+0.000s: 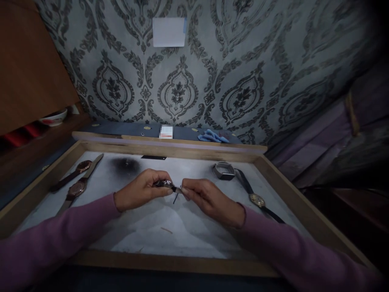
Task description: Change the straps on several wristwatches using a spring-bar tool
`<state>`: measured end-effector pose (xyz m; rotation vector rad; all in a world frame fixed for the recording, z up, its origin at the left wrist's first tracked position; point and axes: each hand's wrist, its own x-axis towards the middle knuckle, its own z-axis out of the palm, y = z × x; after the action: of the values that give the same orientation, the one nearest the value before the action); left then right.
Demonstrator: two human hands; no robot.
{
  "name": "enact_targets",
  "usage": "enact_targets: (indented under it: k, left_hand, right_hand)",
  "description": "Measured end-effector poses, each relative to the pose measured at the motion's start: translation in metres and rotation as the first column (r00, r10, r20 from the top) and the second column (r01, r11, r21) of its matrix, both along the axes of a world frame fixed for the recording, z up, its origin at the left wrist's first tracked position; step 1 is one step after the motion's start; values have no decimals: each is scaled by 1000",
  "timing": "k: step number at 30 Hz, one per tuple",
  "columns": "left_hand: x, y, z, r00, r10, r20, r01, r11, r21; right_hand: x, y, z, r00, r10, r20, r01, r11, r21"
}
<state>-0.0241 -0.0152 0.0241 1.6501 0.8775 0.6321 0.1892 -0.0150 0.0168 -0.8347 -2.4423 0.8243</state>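
A wristwatch [166, 183] with a shiny round case is pinched between the thumb and fingers of my left hand [144, 188], above the white surface. My right hand [206, 198] is closed, fingertips together, on a short strip [178, 189] at the watch's edge. It looks like the watch strap, though the fingers hide most of it. A thin dark piece [175, 198] slants down just below the fingertips; whether it joins the watch I cannot tell.
Wooden sides [170, 259] frame the white-bottomed tray [130, 239]. Two brown watches [77, 187] lie left; a silver bracelet watch [224, 170] and a black-strapped watch [257, 200] lie right. A black strip [153, 157] and a thin tan sliver [166, 230] rest inside. Behind is a blue cloth [211, 136].
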Motion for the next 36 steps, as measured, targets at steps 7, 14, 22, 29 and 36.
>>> enact_targets:
  k: [7,14,22,29,36]
  left_hand:
    - [0,2,-6,997,47,64,-27,959,-281]
    - [-2,5,-3,1000,-8,25,12,980,-197]
    - [-2,5,0,999,-32,-30,30,998,-48]
    - [0,1,1,1000,-21,2,21,1000,-4]
    - [0,-1,1,999,-31,-27,31,999,18]
  right_hand:
    - [-1,-8,1,987,-64,145,9,935,356]
    - [0,1,-4,999,-6,54,-4,985,173]
    - [1,3,2,989,-72,128,29,950,312]
    - [0,-1,8,991,-41,127,-9,929,370]
    - [2,-1,5,994,0,105,-11,994,104]
